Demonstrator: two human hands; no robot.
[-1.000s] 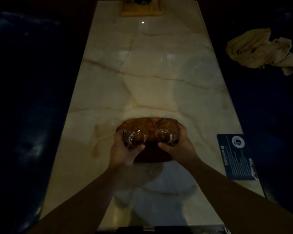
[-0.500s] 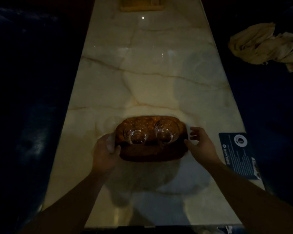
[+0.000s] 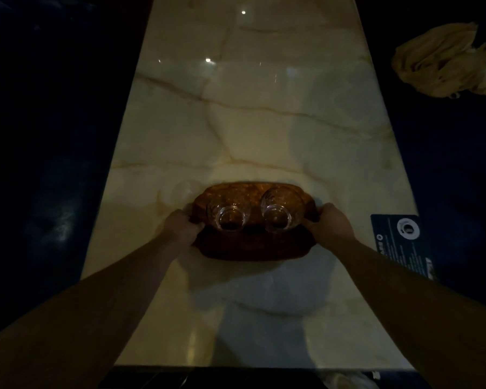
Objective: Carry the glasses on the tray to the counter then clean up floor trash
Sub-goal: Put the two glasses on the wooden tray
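Observation:
A brown oval tray (image 3: 253,248) lies on the marble table (image 3: 250,122), near its front end. Two clear glasses stand side by side on the tray, the left glass (image 3: 230,217) and the right glass (image 3: 278,213). My left hand (image 3: 181,224) is closed on the tray's left edge. My right hand (image 3: 331,223) is closed on its right edge. Both forearms reach in from the bottom corners. The room is dim, and I cannot tell whether the tray is off the table.
A dark blue card (image 3: 401,242) lies at the table's right edge, next to my right arm. A crumpled beige cloth (image 3: 446,66) rests on the dark blue seat at the upper right. Dark seating (image 3: 48,192) runs along both long sides of the table.
My hands let go of the two glasses, spread out to the tray's sides and closed on its left and right edges. The glasses stayed standing on the tray.

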